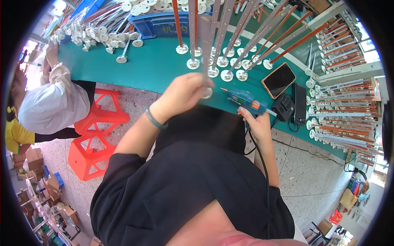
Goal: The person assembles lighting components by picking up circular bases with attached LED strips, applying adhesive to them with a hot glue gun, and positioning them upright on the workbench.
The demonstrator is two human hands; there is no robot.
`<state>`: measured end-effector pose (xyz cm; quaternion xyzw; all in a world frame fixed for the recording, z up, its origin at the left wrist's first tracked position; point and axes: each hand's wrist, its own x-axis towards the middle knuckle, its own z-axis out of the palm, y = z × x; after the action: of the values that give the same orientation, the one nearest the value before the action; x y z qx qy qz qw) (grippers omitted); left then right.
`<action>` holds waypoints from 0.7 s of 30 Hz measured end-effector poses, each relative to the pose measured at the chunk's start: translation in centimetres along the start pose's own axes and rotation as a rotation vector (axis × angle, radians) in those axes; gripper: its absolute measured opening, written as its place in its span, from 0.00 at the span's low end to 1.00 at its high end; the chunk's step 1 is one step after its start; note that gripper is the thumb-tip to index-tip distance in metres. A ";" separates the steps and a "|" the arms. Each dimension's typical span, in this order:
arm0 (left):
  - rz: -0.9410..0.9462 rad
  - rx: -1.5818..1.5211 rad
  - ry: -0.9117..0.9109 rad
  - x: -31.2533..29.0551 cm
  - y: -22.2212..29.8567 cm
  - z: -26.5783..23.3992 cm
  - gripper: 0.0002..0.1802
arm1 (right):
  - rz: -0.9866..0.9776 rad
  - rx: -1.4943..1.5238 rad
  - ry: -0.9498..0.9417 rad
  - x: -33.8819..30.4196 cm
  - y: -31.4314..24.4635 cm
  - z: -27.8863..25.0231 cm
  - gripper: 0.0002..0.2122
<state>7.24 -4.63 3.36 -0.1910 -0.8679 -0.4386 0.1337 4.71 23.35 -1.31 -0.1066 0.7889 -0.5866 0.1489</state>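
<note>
My left hand (184, 94) is closed round a grey metal strip (206, 53) that stands upright, blurred by motion, with a white round disc (207, 93) at its lower end by the table's near edge. In my right hand (258, 125) is a teal hot glue gun (245, 99), its brass-coloured nozzle pointing left toward the strip. A pale glue stick juts from the gun's rear, and a black cord (262, 160) runs down from it past my right forearm. Just beyond my hands several strips, grey and reddish-brown, stand upright on white discs (227, 75) on the green table (135, 74).
Right of the gun lie a phone (279, 80), a black charger-like block (284, 106) and a long black box (299, 104). Racked strips (344, 102) line the right. A blue bin (158, 27) holds white discs. Leftward are red stools (88, 158) and a person in white (45, 104).
</note>
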 end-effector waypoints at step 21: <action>-0.246 0.012 0.227 2.5 -7.9 -6.0 0.17 | -0.012 0.348 0.033 -0.4 0.3 -0.1 0.11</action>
<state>1.88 -13.26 2.25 -0.0316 -0.8668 -0.4651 0.1772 5.08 23.69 -1.52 -0.0742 0.6772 -0.7167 0.1489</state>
